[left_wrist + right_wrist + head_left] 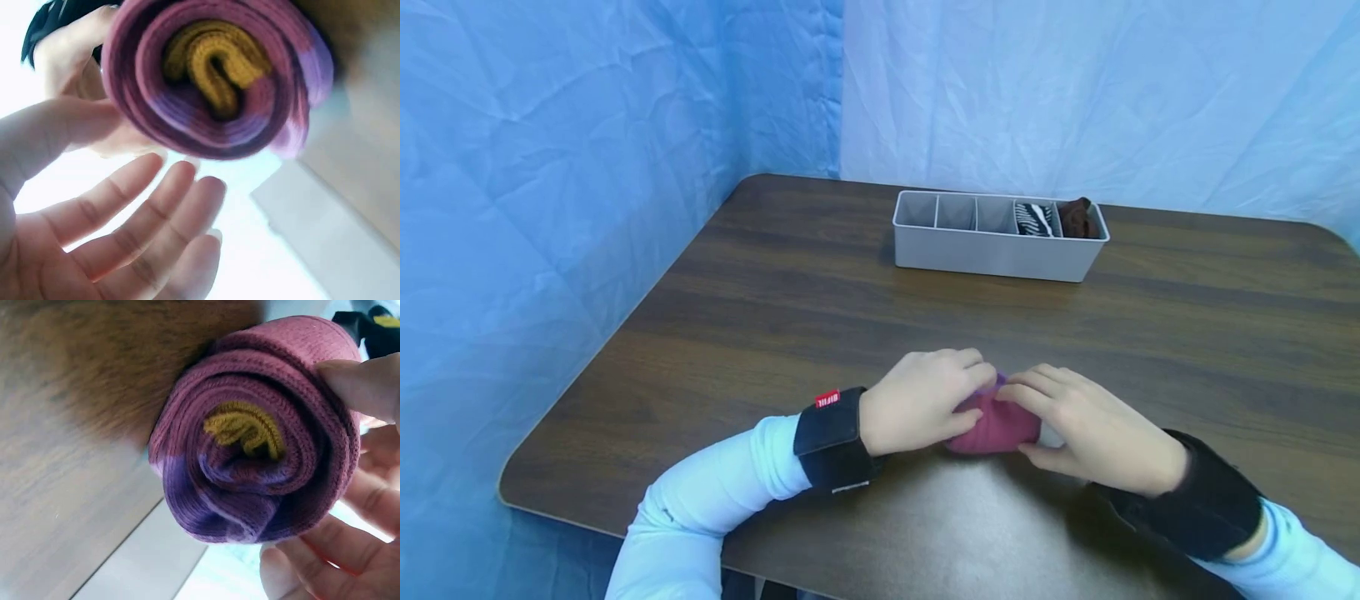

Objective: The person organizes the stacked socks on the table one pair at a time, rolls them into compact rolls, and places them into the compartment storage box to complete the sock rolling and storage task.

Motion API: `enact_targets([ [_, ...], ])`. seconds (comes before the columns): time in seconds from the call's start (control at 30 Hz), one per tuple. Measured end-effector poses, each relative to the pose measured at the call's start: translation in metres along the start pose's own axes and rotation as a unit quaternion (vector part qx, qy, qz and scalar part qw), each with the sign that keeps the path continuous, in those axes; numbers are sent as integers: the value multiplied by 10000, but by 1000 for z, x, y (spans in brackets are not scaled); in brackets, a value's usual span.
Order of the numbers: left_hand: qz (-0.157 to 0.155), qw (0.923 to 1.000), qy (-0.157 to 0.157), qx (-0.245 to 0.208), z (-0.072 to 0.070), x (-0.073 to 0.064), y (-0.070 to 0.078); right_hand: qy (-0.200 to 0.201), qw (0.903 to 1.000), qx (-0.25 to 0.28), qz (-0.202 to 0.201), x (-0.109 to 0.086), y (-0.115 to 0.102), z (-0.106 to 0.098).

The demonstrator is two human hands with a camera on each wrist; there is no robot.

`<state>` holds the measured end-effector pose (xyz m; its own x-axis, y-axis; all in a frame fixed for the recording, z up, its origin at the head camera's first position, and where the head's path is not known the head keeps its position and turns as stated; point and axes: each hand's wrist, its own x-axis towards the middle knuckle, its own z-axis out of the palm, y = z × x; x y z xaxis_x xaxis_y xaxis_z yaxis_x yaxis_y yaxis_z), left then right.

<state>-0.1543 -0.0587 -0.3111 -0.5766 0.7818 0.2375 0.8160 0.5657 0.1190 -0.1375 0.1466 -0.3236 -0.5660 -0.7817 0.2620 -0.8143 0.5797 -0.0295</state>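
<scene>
A rolled-up sock [1003,427], dusky pink with purple parts, lies on the table between the two hands. Its coiled end, seen in the left wrist view, has a mustard-yellow core in the rolled sock [212,69]. My left hand [917,404] holds it from the left, thumb at the near side and fingers over the far side. From the right, my right hand [1093,429] grips the other end. The right wrist view has the right thumb [369,384] pressed on the roll's outer layer, with fingertips at its opposite side.
Toward the back of the table stands a long grey organizer box [988,254] with dividers. Its right-hand compartments hold a black-and-white striped fabric roll [1033,220] and a dark brown fabric bundle [1077,219]. Blue curtains [587,167] hang behind and left of the table.
</scene>
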Motion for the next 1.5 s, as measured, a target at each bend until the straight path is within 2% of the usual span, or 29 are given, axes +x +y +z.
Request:
enact_targets([
  [0.1,255,9953,410,836,1,-4,9,-109,9998,44,141,1,3,-1],
  [0.17,365,9911,538,1158,3,-7,13,-218,9994,90,267,2,5,-2],
  [0.4,299,9843,440,1682,8,-7,19,-440,9978,145,471,7,9,-5],
  [0.5,248,9839,391,1726,10,-4,17,-532,9972,129,515,8,11,-5],
  [0.57,174,9878,223,1528,11,-1,14,-594,9967,120,545,9,12,-6],
  [0.63,42,9936,-49,1132,10,2,8,-572,9967,101,574,9,12,-7],
  [0.7,-113,9974,-305,650,8,6,0,-424,9975,70,559,10,12,-6],
  [0.77,-279,9979,-562,146,5,10,-7,-229,9985,-20,507,12,10,-5],
  [0.87,-417,9943,-885,-416,1,16,-18,3,9988,-243,426,14,7,-2],
  [0.97,-543,9865,-1228,-935,-1,22,-26,-9,9982,-326,497,18,7,2],
  [1.07,-751,9755,-1521,-1402,-1,27,-32,-163,9973,-6,713,22,10,4],
  [1.13,-836,9736,-1554,-1445,-1,29,-34,-355,9951,286,879,26,14,4],
  [1.2,-803,9806,-1356,-1169,-1,27,-30,-560,9916,569,1014,29,18,3],
  [1.27,-561,9930,-898,-530,0,24,-23,-748,9877,817,1108,33,23,2],
  [1.33,-230,9989,-332,242,2,21,-13,-890,9834,1045,1185,37,29,1],
  [1.43,172,9923,265,1200,7,17,2,-992,9775,1397,1227,41,38,-1],
  [1.5,280,9859,340,1612,11,16,10,-1033,9752,1542,1205,43,43,-2],
])
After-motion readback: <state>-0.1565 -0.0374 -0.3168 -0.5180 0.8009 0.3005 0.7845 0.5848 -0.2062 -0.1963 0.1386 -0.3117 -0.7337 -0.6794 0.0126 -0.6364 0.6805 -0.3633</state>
